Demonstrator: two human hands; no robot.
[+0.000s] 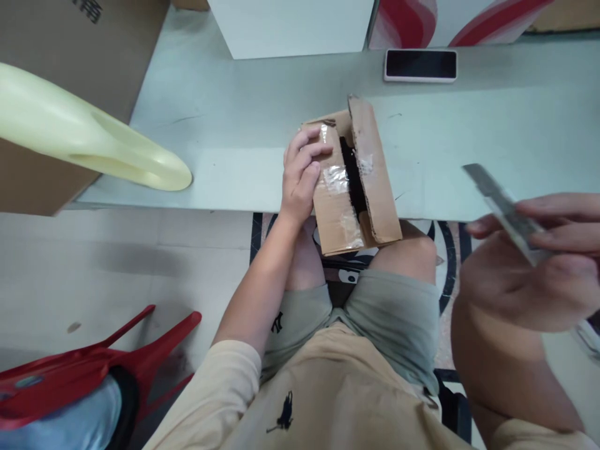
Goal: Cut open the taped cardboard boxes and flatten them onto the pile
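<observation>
A small cardboard box (334, 206) with torn strips of clear tape sits at the table's front edge, partly overhanging my lap. Its right flap (375, 175) is raised, and a dark gap shows between the flaps; the contents cannot be made out. My left hand (302, 169) grips the box's left side, fingers curled over the left flap. Off to the right, apart from the box, my right hand (539, 262) holds a utility knife (509, 215) between thumb and fingers. The knife's blade end points up and left.
A phone-like device (420, 65) with a dark screen lies at the back of the table (244, 131). White (290, 25) and red-patterned (422, 22) boxes stand behind. On the left are a pale yellow curved object (94, 134), a large carton (70, 62) and a red chair (117, 369).
</observation>
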